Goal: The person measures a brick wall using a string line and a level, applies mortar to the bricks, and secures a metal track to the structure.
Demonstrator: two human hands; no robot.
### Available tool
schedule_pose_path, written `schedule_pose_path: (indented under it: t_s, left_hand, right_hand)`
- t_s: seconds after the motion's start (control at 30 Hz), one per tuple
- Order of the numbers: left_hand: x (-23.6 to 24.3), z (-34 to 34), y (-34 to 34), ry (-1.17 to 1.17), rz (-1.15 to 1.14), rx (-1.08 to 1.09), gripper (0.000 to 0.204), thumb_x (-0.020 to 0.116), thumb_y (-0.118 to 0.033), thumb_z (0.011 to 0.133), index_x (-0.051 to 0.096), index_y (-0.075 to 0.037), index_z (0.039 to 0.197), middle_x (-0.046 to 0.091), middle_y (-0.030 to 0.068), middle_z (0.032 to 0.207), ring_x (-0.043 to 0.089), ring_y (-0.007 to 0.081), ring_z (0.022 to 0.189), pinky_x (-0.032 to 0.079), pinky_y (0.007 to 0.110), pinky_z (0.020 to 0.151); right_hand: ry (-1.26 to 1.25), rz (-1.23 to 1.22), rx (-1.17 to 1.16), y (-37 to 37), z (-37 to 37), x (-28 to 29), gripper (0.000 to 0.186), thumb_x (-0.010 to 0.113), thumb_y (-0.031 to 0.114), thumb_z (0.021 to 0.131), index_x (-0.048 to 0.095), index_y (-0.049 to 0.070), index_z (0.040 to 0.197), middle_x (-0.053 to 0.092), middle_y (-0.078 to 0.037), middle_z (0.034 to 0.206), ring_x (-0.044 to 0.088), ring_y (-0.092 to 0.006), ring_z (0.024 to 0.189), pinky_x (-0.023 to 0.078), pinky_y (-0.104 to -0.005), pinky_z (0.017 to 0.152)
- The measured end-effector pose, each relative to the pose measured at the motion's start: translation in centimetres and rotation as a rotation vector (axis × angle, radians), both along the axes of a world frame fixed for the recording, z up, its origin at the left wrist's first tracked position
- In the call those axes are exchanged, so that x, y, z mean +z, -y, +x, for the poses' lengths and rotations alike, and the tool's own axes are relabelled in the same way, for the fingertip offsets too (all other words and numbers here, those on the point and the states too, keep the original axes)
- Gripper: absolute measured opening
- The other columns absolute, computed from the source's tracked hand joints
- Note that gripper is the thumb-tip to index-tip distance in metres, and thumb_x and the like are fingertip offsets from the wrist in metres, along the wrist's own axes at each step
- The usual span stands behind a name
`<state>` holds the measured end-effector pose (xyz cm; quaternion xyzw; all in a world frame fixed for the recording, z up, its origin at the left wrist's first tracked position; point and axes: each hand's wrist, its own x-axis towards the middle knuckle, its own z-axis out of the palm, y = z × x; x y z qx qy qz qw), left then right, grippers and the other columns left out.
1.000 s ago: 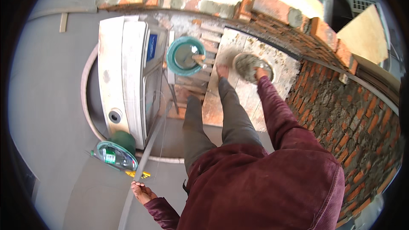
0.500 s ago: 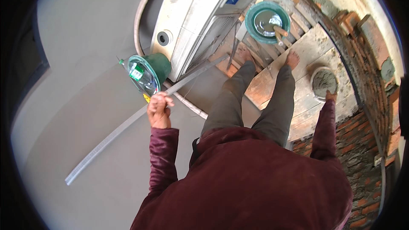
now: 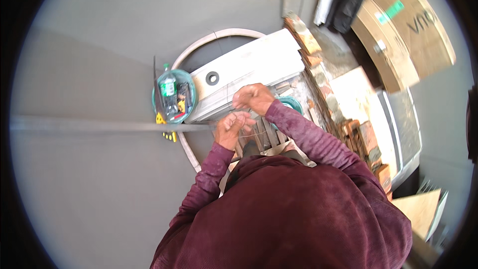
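Note:
My left hand (image 3: pixel 233 128) is raised in front of my body with its fingers curled, at the right end of a long grey metal bar (image 3: pixel 114 126). The bar runs out to the left and blurs more toward its far end. The hand hides where the bar ends. Just above and to the right, my right hand (image 3: pixel 254 97) is bent inward with its fingers pressed together; what they hold, if anything, is hidden. Beyond the bar is a green bucket (image 3: pixel 191 87) holding a clear plastic bottle (image 3: pixel 168 92) and small tools, with a yellow-handled handsaw (image 3: pixel 159 118) at its side.
A long white unit (image 3: pixel 249 67) with a dark ring lies beyond my hands, with a pale hose (image 3: pixel 194 45) looping round it. My right forearm partly covers a second green bucket (image 3: pixel 294 102). Loose bricks (image 3: pixel 368 142), a cardboard box (image 3: pixel 398 40) and hanging dark clothes (image 3: pixel 351 2) are at the right.
My right hand has come out of the mortar bucket and up beside the left. The bar has swung nearly level, and the left hand has shifted right. The view has turned, showing more on the right.

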<state>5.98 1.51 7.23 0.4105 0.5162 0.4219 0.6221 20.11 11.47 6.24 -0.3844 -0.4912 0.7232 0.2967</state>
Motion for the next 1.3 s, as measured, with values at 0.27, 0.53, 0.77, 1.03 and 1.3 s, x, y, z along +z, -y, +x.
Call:
schedule_pose_path:
  t_s: [0.27, 0.53, 0.77, 1.03, 1.3]
  left_hand:
    - [-5.9, -12.1, -4.3, 0.24, -0.009, 0.481, 0.025, 0.051, -0.019, 0.098, 0.059, 0.002, 0.111, 0.069, 0.0102, 0.097, 0.064, 0.0098, 0.07, 0.045, 0.017, 0.053]
    - [-15.6, -26.4, -9.8, 0.151, -0.28, 0.726, 0.022, 0.051, -0.012, 0.097, 0.061, 0.004, 0.107, 0.07, 0.0104, 0.092, 0.064, 0.0117, 0.063, 0.05, 0.018, 0.051]
    - [-22.1, -28.9, -8.6, 0.134, -0.439, 1.024, 0.024, 0.053, -0.011, 0.095, 0.06, 0.009, 0.107, 0.07, 0.0135, 0.094, 0.065, 0.0137, 0.067, 0.054, 0.021, 0.055]
    - [-27.4, -29.1, 1.8, -0.235, -0.316, 0.942, 0.024, 0.058, -0.022, 0.095, 0.066, -0.001, 0.102, 0.065, 0.0018, 0.082, 0.053, 0.007, 0.062, 0.042, 0.023, 0.056]
    - [0.8, -7.9, -1.4, 0.214, -0.112, 0.187, 0.039, 0.049, -0.035, 0.1, 0.059, -0.004, 0.122, 0.056, -0.0051, 0.083, 0.032, -0.001, 0.056, 0.027, 0.018, 0.046]
  right_hand:
    - [-0.09, 0.071, -0.614, -8.4, -2.9, 1.8, 0.009, 0.052, 0.013, 0.096, 0.058, 0.006, 0.098, 0.051, 0.001, 0.067, 0.05, -0.0088, 0.051, 0.053, -0.0285, 0.048]
    - [0.093, 0.027, -0.701, -7.5, 5.3, 0.3, 0.011, 0.049, 0.015, 0.098, 0.056, 0.008, 0.1, 0.046, 0.004, 0.066, 0.036, -0.005, 0.049, 0.031, -0.0218, 0.041]
    - [0.123, -0.106, -0.635, -0.7, 5.9, -3.0, 0.013, 0.05, 0.016, 0.099, 0.059, 0.009, 0.106, 0.047, 0.004, 0.066, 0.034, -0.0056, 0.047, 0.029, -0.0211, 0.041]
    - [-0.126, -0.178, -0.295, 1.0, -0.2, 1.8, 0.027, 0.052, 0.012, 0.097, 0.056, 0.0, 0.121, 0.049, 0.001, 0.068, 0.041, -0.0069, 0.053, 0.033, -0.0213, 0.044]
    - [0.29, 0.111, -0.059, 2.7, 0.9, 6.8, 0.021, 0.054, 0.013, 0.096, 0.065, 0.003, 0.11, 0.058, -0.003, 0.069, 0.051, -0.01, 0.057, 0.04, -0.0249, 0.05]
